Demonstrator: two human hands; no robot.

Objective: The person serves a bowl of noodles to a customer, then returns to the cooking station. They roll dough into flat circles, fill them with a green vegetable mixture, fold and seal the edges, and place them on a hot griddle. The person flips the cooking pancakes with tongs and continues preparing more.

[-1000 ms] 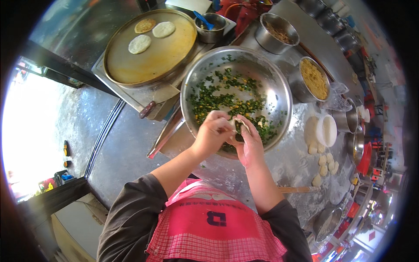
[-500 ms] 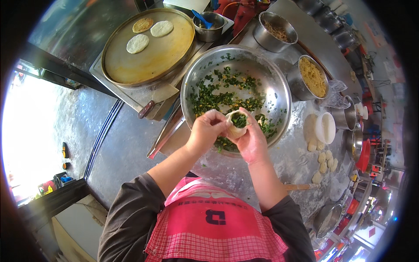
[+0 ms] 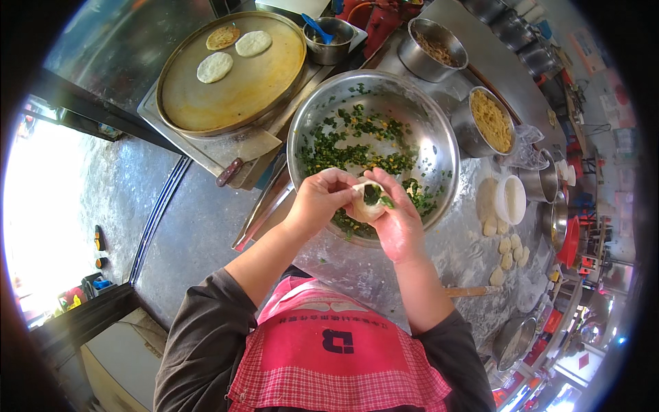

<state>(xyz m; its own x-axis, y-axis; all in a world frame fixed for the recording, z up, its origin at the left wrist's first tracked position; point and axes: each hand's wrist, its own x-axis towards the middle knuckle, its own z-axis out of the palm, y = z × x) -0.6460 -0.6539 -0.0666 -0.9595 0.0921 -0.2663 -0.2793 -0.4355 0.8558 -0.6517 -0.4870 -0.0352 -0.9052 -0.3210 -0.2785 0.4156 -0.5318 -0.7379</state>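
Between my two hands is a pouch of pale dough (image 3: 366, 209) filled with chopped greens; its top gapes and some green shows at the right rim. My left hand (image 3: 320, 200) pinches the dough's left edge between thumb and fingers. Cupped round the right and lower side, my right hand (image 3: 399, 223) supports it. Both hands are over the near part of a large steel bowl (image 3: 439, 134), which holds chopped greens with yellow bits (image 3: 357, 151). Part of the bowl's near rim is hidden by my hands.
Left of the bowl is a round griddle (image 3: 226, 103) with three flat cakes; a cleaver (image 3: 247, 154) lies before it. Rightward stand a pot of yellow filling (image 3: 491, 122), a pot of brown filling (image 3: 432, 49), a white tub (image 3: 510, 199), several dough pieces (image 3: 506, 253) and a rolling pin (image 3: 470, 292).
The dough pouch has turned slightly in my hands, and its opening looks narrower. Greens now poke out at its right rim. Both hands stay nearly in place.
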